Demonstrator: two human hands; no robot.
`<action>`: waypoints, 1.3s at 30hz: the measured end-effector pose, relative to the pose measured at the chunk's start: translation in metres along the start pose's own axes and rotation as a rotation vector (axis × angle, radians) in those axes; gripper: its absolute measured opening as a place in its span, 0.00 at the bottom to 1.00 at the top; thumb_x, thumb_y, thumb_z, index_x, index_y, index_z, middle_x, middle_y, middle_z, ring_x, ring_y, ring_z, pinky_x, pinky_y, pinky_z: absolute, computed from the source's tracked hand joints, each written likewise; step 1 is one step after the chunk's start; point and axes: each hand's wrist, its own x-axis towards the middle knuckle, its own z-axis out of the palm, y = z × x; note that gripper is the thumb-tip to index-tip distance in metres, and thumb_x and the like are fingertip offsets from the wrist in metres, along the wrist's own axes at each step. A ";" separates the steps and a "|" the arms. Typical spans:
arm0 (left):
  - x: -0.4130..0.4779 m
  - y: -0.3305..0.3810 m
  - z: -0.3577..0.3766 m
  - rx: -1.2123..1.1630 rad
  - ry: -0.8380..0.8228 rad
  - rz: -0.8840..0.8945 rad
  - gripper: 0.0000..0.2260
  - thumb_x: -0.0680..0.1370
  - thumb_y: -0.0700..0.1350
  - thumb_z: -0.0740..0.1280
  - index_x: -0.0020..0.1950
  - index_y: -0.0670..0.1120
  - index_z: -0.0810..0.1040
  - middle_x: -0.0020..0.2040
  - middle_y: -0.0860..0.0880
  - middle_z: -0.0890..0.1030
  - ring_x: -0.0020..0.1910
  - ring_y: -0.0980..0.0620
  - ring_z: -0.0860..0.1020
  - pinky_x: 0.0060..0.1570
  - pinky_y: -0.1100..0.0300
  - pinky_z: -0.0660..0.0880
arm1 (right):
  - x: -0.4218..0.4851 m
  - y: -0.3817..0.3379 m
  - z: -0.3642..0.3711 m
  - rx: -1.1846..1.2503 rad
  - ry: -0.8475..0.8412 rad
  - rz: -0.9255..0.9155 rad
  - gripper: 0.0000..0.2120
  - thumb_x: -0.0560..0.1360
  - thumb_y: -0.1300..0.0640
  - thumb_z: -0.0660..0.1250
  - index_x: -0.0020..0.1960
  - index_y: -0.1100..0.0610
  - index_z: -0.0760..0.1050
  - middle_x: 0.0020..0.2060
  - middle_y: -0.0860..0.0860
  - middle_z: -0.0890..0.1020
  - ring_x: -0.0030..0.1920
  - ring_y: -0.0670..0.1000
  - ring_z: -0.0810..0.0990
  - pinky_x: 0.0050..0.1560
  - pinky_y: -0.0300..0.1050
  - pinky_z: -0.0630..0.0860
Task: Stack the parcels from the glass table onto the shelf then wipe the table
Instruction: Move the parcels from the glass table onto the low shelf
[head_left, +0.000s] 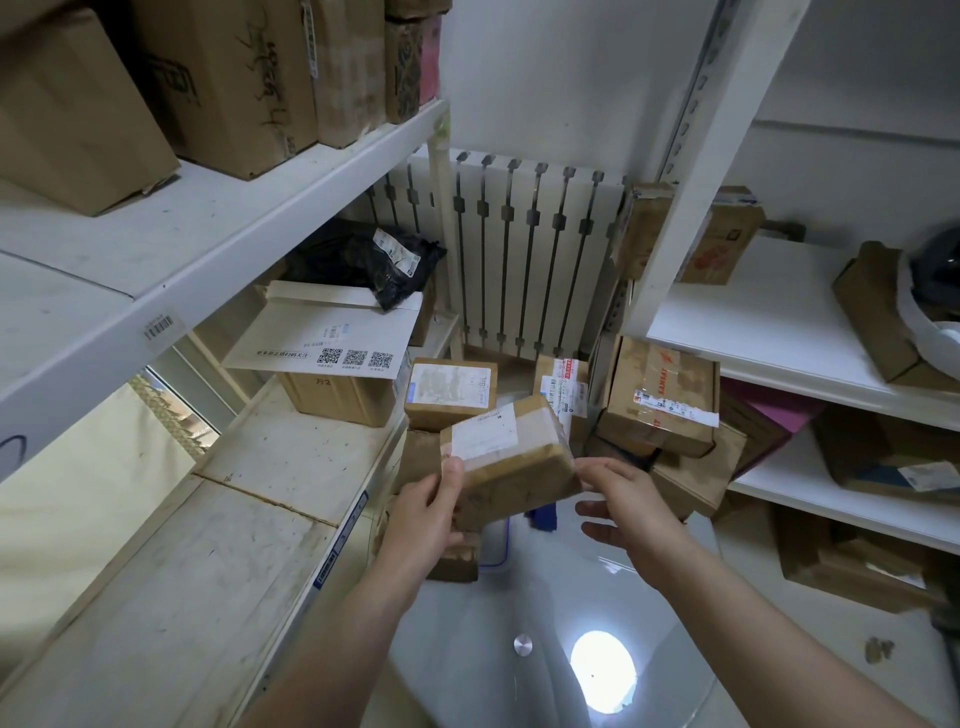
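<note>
The left hand (423, 514) grips a small brown parcel (511, 460) by its near left corner, thumb on top beside the white label and fingers curled underneath. The parcel is held tilted, above the far edge of the glass table (467, 649) and just off the front edge of the left shelf (291, 457). The right hand (631, 512) is spread, its thumb tip touching the parcel's right end and its fingers loose below it (they clasp nothing).

Behind the held parcel, more parcels crowd the table's far edge: one with a white label face up (449, 392), one with red-printed tape (563, 389), and a larger box (660, 397) tipped against the right shelving upright. On the left shelf's far end sits a box (337, 397) topped by a flat white mailer (324, 338) and a black bag (369, 257). A radiator (524, 254) stands against the back wall. A bright light reflection (602, 670) shows on the glass near its front edge.
</note>
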 end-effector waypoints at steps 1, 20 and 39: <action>0.001 0.001 -0.002 -0.003 -0.024 0.035 0.24 0.70 0.69 0.61 0.57 0.56 0.79 0.58 0.53 0.79 0.55 0.55 0.78 0.48 0.53 0.82 | 0.001 0.000 0.001 -0.006 0.001 0.007 0.08 0.80 0.49 0.63 0.54 0.50 0.78 0.49 0.50 0.78 0.49 0.53 0.79 0.48 0.48 0.78; 0.040 0.021 -0.026 0.157 0.089 0.085 0.04 0.77 0.56 0.66 0.47 0.59 0.75 0.48 0.61 0.80 0.51 0.63 0.78 0.57 0.49 0.78 | 0.030 -0.016 0.037 -0.045 -0.072 0.048 0.18 0.77 0.38 0.63 0.51 0.53 0.76 0.48 0.54 0.80 0.45 0.52 0.79 0.40 0.43 0.79; 0.064 0.028 -0.051 0.070 0.002 0.069 0.19 0.81 0.39 0.61 0.67 0.58 0.67 0.61 0.57 0.77 0.62 0.58 0.74 0.66 0.51 0.71 | 0.062 -0.029 0.054 0.200 -0.253 -0.036 0.11 0.80 0.57 0.61 0.61 0.49 0.74 0.49 0.54 0.82 0.49 0.55 0.81 0.56 0.55 0.78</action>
